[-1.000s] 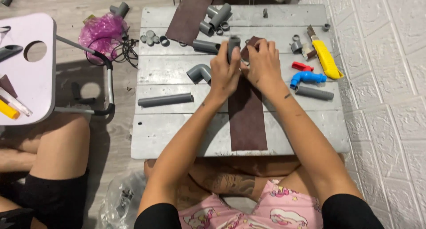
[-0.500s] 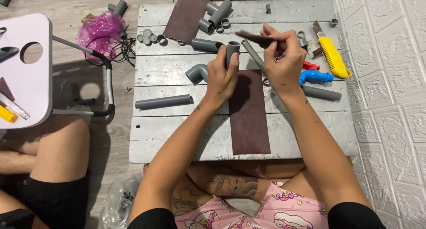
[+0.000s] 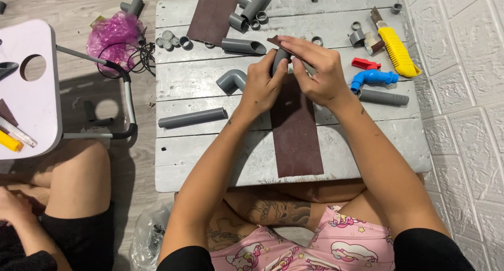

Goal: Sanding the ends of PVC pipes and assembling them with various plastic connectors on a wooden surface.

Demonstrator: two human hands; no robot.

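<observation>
My left hand (image 3: 262, 84) grips a short grey pipe piece (image 3: 280, 58) held upright over the middle of a grey wooden table (image 3: 210, 160). My right hand (image 3: 317, 69) presses a small brown piece of sandpaper (image 3: 277, 41) over the top of that pipe. Below both hands a long brown sandpaper strip (image 3: 295, 132) lies flat on the table. A grey elbow fitting (image 3: 231, 81) sits just left of my left hand.
Grey pipes (image 3: 191, 117) (image 3: 383, 97), a blue tap (image 3: 371, 77), a red part (image 3: 365, 64) and a yellow-handled knife (image 3: 395, 49) lie around. More fittings (image 3: 251, 6) and a brown sheet (image 3: 212, 11) sit at the back. Another person's leg (image 3: 73, 181) and a white stool (image 3: 29, 87) are left.
My right hand, which was raised with the sandpaper piece held up to the right, has come back down to the left and now presses it onto the pipe in my left hand.
</observation>
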